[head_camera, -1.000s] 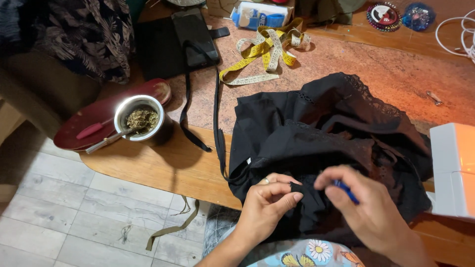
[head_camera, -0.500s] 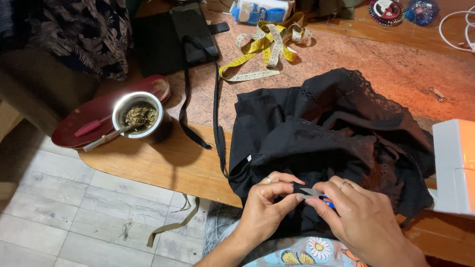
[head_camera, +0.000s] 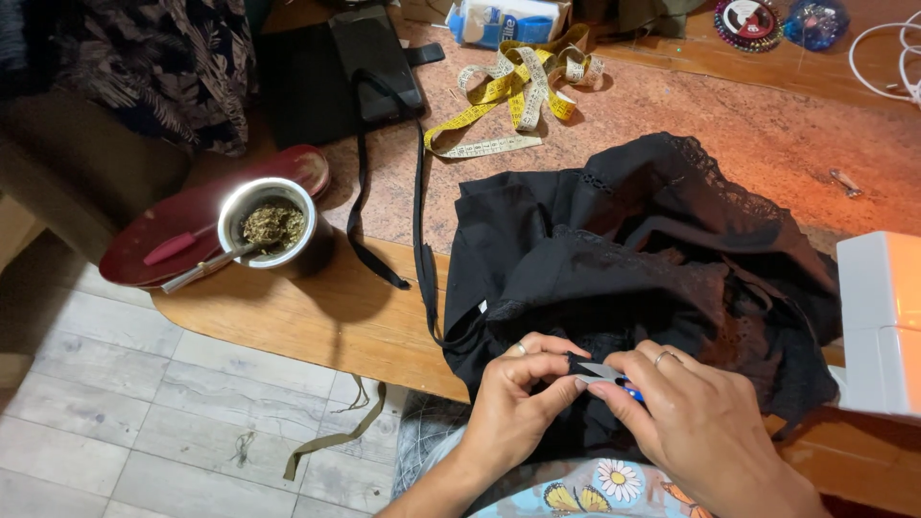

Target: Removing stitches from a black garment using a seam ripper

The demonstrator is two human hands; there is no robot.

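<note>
Down low, both hands meet at near edge of counter [head_camera: 317,317]. Left hand [head_camera: 518,408] pinches fold of black lace garment [head_camera: 643,269], fingers clenched on cloth. Right hand [head_camera: 696,422] grasps small blue-handled snips [head_camera: 606,374], metal tip against pinched fold; blades probably closed, hard to tell. Garment heaped on counter, hem hanging over edge. Yellow tape measure [head_camera: 508,91] well apart, metal cup [head_camera: 271,225] on red tray [head_camera: 182,216] at left.

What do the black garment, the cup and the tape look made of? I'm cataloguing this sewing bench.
Black garment: soft matte woven cloth, probably cotton or a blend, with openwork lace edging. Cup: shiny silvery metal, likely steel, judging by its bright rim. Measuring tape: limp yellow strip, looks like coated fabric or vinyl, lying in loose loops.
</note>
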